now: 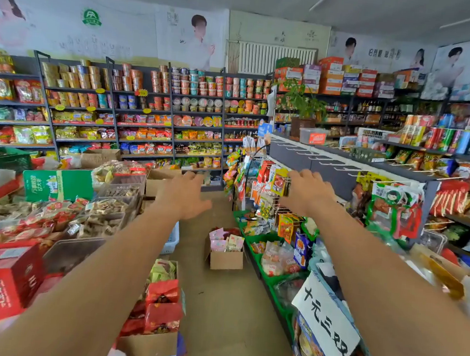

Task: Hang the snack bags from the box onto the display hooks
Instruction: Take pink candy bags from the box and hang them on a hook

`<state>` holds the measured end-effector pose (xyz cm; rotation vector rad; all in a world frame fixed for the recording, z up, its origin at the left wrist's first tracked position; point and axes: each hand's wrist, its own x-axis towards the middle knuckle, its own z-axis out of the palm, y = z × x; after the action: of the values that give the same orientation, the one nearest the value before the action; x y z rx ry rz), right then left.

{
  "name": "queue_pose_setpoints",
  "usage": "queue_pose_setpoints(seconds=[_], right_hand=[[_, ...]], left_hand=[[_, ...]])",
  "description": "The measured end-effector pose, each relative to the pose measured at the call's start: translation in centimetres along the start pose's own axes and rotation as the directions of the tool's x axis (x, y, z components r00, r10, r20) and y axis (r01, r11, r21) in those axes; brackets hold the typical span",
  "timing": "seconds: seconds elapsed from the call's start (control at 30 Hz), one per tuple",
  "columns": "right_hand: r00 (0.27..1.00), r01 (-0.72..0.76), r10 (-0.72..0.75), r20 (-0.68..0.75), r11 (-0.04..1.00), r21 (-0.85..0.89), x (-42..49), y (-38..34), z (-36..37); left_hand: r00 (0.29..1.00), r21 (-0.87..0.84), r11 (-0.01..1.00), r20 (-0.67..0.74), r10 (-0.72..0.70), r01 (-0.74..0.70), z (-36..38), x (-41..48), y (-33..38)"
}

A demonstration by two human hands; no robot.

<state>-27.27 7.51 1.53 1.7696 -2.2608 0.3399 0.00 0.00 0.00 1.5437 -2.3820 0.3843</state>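
Forearms (103, 280), nearest the viewer, extend forward together. Left hand (186, 196): fingers spread, holding nothing. Right hand (308, 195): at the display hooks (288, 211), fingertips among hung packets (278, 182); whether they pinch one cannot be told. Snack bags (226, 241) lie in the box (226, 260) on the floor (215, 305), well apart. Risk: jostled hooks shedding hung packets.

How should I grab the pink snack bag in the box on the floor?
Pinch the pink snack bag by its top edge, coming straight down from above: it stands upright in the open-topped cardboard box, whose walls cover its lower part.
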Motion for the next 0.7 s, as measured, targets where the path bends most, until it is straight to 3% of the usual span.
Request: queue_pose_setpoints(seconds=[0.27, 0.4, 0.57, 0.7], right_hand=[[0.996, -0.023, 0.026, 0.089, 0.999, -0.026, 9.9, -0.4, 10.1], [0.989, -0.013, 0.019, 0.149, 0.999, -0.043, 16.9, -0.9, 14.8], [0.977, -0.036, 0.045, 0.209, 0.998, -0.048, 24.6, -1.6, 18.7], [0.972, -0.012, 0.021, 0.234, 0.999, -0.038, 30.2, -1.9, 21.5]], left_hand=[[0.997, 0.017, 1.000, 0.068, -0.020, 0.019, 9.4, 9.3, -1.9], [0.992, -0.075, 0.997, 0.124, -0.018, 0.028, 14.9, 16.0, -4.0], [0.987, -0.019, 1.000, 0.160, -0.018, 0.021, 20.4, 23.8, -6.9], [0.974, -0.071, 0.995, 0.219, -0.052, 0.068, 24.2, 29.4, -8.0]])
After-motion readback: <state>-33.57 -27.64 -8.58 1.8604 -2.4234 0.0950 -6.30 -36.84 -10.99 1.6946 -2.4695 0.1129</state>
